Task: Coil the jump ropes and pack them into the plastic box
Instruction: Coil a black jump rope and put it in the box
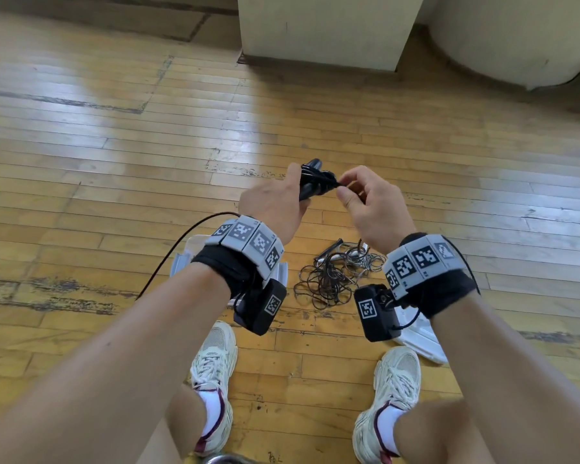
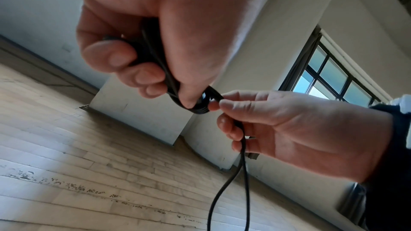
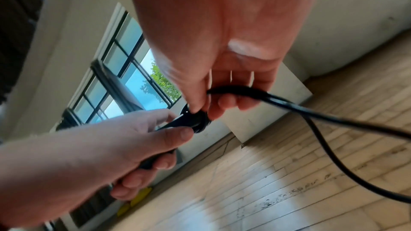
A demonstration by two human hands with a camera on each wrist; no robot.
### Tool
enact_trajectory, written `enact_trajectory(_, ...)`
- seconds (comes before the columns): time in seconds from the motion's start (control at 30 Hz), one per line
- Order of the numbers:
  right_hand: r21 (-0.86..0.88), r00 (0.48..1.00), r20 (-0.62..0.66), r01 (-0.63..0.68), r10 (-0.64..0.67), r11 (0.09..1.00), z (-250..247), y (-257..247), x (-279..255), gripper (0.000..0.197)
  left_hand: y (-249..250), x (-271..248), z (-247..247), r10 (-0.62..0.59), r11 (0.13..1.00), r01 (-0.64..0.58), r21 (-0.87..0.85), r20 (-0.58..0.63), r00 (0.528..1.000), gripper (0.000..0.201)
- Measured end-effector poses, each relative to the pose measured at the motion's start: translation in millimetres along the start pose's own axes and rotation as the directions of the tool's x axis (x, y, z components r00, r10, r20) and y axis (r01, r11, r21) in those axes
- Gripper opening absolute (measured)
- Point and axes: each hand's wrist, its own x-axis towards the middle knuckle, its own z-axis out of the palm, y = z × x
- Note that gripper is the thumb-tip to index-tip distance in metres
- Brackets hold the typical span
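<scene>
My left hand (image 1: 275,199) grips the black handles of a jump rope (image 1: 315,182), with several turns of its black cord wound around them. My right hand (image 1: 359,195) pinches the cord right at the wound bundle (image 2: 202,103). A loose loop of cord (image 2: 242,173) hangs from the right hand's fingers (image 3: 224,101). On the floor below lies a tangled pile of other jump ropes (image 1: 335,272), black and grey. A clear plastic box (image 1: 181,259) sits on the floor under my left wrist, mostly hidden by it.
A white lid-like plastic piece (image 1: 419,339) lies on the floor by my right shoe. A pale square pillar (image 1: 325,28) and a rounded wall base (image 1: 523,38) stand ahead. Worn wooden floorboards (image 1: 114,145) stretch out to the left.
</scene>
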Motion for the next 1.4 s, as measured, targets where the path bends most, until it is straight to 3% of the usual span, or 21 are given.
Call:
enact_trajectory(0.1, 0.002, 0.999, 0.03, -0.02, 0.02, 1.0, 0.9, -2.0, 1.7, 0.015, -0.3, -0.1, 1.6, -0.001, 1.0, 0.002, 0.012, -0.021, 1.0, 0.032)
enact_trajectory(0.23, 0.264, 0.967, 0.201, -0.208, 0.157, 0.942, 3.0, -3.9, 3.2, 0.021, -0.3, -1.2, 1.6, 0.053, 0.998, -0.053, 0.017, -0.041, 0.998, 0.032)
enact_trajectory(0.33, 0.075, 0.955, 0.282, -0.121, 0.095, 0.99, 0.4, -1.8, 1.9, 0.018, 3.9, -3.7, 2.1, 0.098, 0.995, -0.097, 0.028, -0.03, 0.995, 0.031)
enact_trajectory(0.43, -0.206, 0.977, 0.214, 0.024, 0.021, 0.978, -3.0, -0.5, -0.5, 0.026, 7.0, -6.9, 5.9, 0.12, 0.987, -0.12, 0.103, 0.005, 0.993, 0.032)
enact_trajectory(0.53, -0.371, 0.993, 0.116, 0.019, 0.026, 0.928, -3.4, 0.0, -0.6, 0.031, 8.3, -7.7, 10.4, 0.119, 0.988, -0.119, 0.095, 0.015, 0.993, 0.03)
enact_trajectory(0.63, -0.321, 0.989, 0.135, -0.012, 0.058, 0.947, 0.0, 1.3, -0.6, 0.029, 10.6, -7.3, 9.3, 0.076, 0.996, -0.077, 0.042, 0.032, 0.997, 0.029)
enact_trajectory(0.77, -0.03, 0.934, 0.334, -0.125, 0.127, 0.992, -4.2, -1.1, 0.1, 0.016, 2.8, -0.7, 2.8, -0.055, 0.991, 0.056, -0.123, 0.015, 0.998, 0.028)
enact_trajectory(0.83, 0.03, 0.902, 0.419, -0.131, 0.107, 0.991, -9.0, -2.9, -0.3, 0.013, -7.2, 5.4, -1.5, -0.128, 0.966, 0.133, -0.22, 0.034, 0.991, 0.026)
enact_trajectory(0.93, -0.068, 0.875, 0.466, -0.112, 0.131, 0.991, -8.7, -1.7, 0.1, 0.016, -18.1, 10.8, -3.7, -0.173, 0.948, 0.179, -0.264, 0.046, 0.984, 0.027)
enact_trajectory(1.03, -0.254, 0.842, 0.478, -0.141, 0.25, 0.957, -3.9, 3.5, 0.2, 0.029, -16.8, 12.2, -1.6, -0.181, 0.938, 0.189, -0.289, 0.055, 0.982, 0.027)
enact_trajectory(1.1, -0.28, 0.825, 0.479, -0.18, 0.299, 0.943, -4.0, 5.1, -0.5, 0.037, -14.4, 12.6, -0.3, -0.168, 0.936, 0.177, -0.305, 0.058, 0.984, 0.027)
enact_trajectory(1.17, -0.225, 0.859, 0.429, -0.199, 0.28, 0.954, -4.8, 6.0, 0.1, 0.037, -12.8, 12.6, -0.1, -0.142, 0.937, 0.146, -0.318, 0.036, 0.989, 0.03)
enact_trajectory(1.27, -0.052, 0.939, 0.255, -0.227, 0.233, 0.973, -2.9, 7.1, 0.7, 0.04, -9.1, 11.1, -0.4, -0.091, 0.944, 0.076, -0.322, -0.031, 0.995, 0.033)
enact_trajectory(1.33, 0.126, 0.954, 0.189, -0.257, 0.231, 0.958, -1.0, 4.9, 0.4, 0.045, -4.7, 8.6, -1.6, -0.025, 0.953, 0.005, -0.304, -0.064, 0.998, 0.036)
enact_trajectory(1.4, 0.289, 0.953, 0.204, -0.279, 0.225, 0.916, 0.2, 2.0, 0.4, 0.048, 0.4, 4.5, -3.0, 0.044, 0.961, -0.064, -0.271, -0.079, 0.996, 0.04)
